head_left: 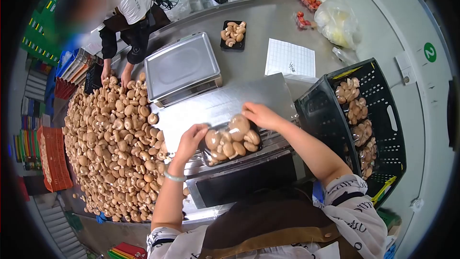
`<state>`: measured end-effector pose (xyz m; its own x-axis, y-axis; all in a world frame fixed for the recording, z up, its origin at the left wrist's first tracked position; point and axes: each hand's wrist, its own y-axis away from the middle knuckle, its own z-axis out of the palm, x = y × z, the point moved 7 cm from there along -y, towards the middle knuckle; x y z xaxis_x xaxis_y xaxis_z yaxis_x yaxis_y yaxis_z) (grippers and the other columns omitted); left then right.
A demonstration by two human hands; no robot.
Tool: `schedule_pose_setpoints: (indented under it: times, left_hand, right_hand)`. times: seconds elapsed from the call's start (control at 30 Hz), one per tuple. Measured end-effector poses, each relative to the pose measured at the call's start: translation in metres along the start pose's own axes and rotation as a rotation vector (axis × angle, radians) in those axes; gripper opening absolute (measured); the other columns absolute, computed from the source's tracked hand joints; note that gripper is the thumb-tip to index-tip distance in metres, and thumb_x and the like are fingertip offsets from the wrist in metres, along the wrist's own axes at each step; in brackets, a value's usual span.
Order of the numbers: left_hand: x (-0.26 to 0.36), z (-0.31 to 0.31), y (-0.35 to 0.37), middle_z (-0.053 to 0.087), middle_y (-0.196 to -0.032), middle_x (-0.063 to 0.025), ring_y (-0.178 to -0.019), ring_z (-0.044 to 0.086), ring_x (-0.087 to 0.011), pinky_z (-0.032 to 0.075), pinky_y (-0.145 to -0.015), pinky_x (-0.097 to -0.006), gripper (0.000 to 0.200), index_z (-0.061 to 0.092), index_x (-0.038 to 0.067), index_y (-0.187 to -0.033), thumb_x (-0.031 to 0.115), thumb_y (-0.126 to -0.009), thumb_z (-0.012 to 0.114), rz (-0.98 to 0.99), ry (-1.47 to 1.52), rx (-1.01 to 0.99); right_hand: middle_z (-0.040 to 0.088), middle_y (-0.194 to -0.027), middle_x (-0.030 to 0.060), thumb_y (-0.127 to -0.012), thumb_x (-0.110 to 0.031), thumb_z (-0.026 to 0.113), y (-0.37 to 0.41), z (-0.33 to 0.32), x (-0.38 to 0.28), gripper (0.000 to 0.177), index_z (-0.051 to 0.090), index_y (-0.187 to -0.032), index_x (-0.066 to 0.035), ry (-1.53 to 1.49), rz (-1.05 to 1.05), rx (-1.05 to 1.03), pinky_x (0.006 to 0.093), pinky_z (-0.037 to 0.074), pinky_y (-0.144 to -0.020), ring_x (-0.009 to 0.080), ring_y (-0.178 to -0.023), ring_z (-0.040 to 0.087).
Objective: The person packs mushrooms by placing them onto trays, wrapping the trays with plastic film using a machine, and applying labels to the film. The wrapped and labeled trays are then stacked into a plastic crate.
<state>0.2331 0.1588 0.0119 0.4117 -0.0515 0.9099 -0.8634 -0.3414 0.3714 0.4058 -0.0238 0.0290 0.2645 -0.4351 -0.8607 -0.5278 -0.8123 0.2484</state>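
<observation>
Head view: on the near side of the scale (183, 62), a mushroom tray (228, 147) is pinched by the left hand (191, 140) — the grip of the right hand (262, 115) cannot be told — with wrapping seemingly underway, steady support called for.

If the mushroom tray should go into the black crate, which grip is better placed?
Probably the right grip: it is nearer the black crate; the left grip is nearer the mushroom pile.

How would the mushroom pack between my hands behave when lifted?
The mushroom pack may feel slick, since its surface shines like film. The black tray beneath probably keeps it fairly stiff. Those exposed-looking rounded caps might bruise if squeezed.
</observation>
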Motion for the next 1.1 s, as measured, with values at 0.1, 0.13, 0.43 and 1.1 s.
schedule_pose_setpoints:
  times: [0.1,0.13,0.43,1.1]
  left_hand:
    - [0.014,0.0,0.031,0.062,-0.086,-0.0149,-0.081,0.058,-0.0215,0.045,-0.076,-0.0311,0.03,0.063,-0.006,-0.096,0.023,-0.097,0.053,0.13,-0.206,0.091]
    - [0.012,0.0,0.034,0.061,-0.085,-0.0163,-0.08,0.058,-0.0235,0.045,-0.075,-0.0319,0.031,0.063,-0.006,-0.094,0.024,-0.097,0.052,0.127,-0.245,0.108]
    - [0.073,0.009,0.108,0.05,-0.06,-0.0052,-0.054,0.044,-0.0126,0.037,-0.052,-0.0291,0.03,0.059,-0.004,-0.082,0.019,-0.098,0.046,0.296,-0.212,0.335]
    - [-0.077,0.088,0.186,0.061,-0.07,-0.0098,-0.056,0.053,-0.017,0.043,-0.055,-0.0313,0.017,0.058,0.0,-0.093,0.016,-0.092,0.062,0.122,-0.343,0.416]
  right_hand:
    - [0.063,-0.104,0.0151,-0.096,-0.028,0.051,0.031,0.007,0.004,0.034,0.059,-0.112,0.001,-0.093,-0.107,0.012,0.0359,0.042,-0.094,0.03,-0.106,0.056]
    - [0.063,-0.103,0.0156,-0.096,-0.028,0.05,0.034,0.008,0.005,0.033,0.06,-0.109,0.001,-0.083,-0.149,0.02,0.0371,0.042,-0.093,0.0309,-0.105,0.057]
    - [0.061,-0.086,0.0239,-0.097,-0.028,0.048,0.099,-0.017,-0.072,0.031,0.06,-0.092,0.0,-0.126,-0.275,0.334,0.0452,0.045,-0.072,0.0428,-0.083,0.058]
    - [0.065,-0.074,0.0132,-0.091,-0.027,0.063,0.233,0.084,0.114,0.03,0.054,-0.103,-0.001,-0.269,0.337,0.326,0.0362,0.048,-0.057,0.0231,-0.056,0.061]
